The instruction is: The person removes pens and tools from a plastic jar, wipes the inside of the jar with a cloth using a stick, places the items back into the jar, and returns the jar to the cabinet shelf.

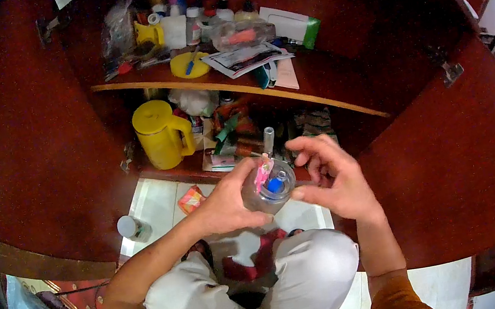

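My left hand [232, 201] is wrapped around a clear jar [262, 203], held above my knees in front of the cabinet. Out of the jar's mouth sticks a clear, tube-like stick [268, 142]. Inside lean a pink patterned piece [262, 174] and a small blue-ended item [275, 185]; I cannot make out their kind. My right hand [340, 185] hovers at the jar's right side with fingers apart and slightly bent, its thumb tip close to the rim. Whether that thumb touches the glass I cannot tell. Nothing shows between the right fingers.
Both cabinet doors stand open around me. A yellow jug [157, 135] is on the lower shelf beside packets. Bottles, a yellow lid [189, 65] and papers [244, 60] crowd the upper shelf [239, 95]. On the floor are a small lidded jar [132, 228] and an orange wrapper [190, 199].
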The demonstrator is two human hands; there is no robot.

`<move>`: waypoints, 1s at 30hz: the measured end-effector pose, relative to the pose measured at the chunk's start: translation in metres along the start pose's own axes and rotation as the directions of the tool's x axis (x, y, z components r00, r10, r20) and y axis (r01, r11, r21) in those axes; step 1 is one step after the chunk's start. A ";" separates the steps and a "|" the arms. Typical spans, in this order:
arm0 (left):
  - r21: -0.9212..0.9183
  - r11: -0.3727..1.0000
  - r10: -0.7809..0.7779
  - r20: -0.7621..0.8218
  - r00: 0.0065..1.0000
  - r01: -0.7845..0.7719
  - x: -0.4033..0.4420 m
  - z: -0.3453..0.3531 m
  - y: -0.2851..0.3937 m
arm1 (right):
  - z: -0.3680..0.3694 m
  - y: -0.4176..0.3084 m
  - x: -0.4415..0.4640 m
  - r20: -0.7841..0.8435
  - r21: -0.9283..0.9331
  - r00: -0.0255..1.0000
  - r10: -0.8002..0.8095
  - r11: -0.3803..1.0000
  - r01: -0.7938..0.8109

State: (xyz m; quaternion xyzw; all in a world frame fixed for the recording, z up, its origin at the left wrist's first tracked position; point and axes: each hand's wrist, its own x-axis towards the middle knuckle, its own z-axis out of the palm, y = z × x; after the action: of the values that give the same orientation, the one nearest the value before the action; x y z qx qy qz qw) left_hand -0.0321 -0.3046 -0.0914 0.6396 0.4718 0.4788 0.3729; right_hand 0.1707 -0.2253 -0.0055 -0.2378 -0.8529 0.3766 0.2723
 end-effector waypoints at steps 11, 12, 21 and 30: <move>0.013 1.000 0.004 -0.108 0.994 -0.003 0.003 0.001 -0.005 | 0.027 0.060 -0.012 0.347 0.028 0.911 0.222 0.969 -0.247; 0.008 1.000 0.017 -0.141 0.990 -0.016 0.004 0.003 -0.010 | 0.030 0.052 -0.009 0.354 0.001 0.909 0.221 0.972 -0.237; -0.042 0.999 0.022 -0.003 1.000 -0.023 0.017 0.009 0.001 | 0.032 0.069 -0.017 0.060 -0.069 0.998 0.036 0.997 -0.032; -0.229 0.967 0.092 -0.093 0.991 -0.111 0.028 0.019 -0.014 | -0.040 0.080 0.003 -0.400 -0.007 0.916 0.035 0.999 -0.042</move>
State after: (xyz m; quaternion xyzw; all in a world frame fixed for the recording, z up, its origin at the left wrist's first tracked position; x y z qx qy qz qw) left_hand -0.0150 -0.2739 -0.1021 0.5946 0.3936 0.5750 0.4010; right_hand 0.2102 -0.1549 -0.0443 -0.3285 -0.7775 0.3187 0.4313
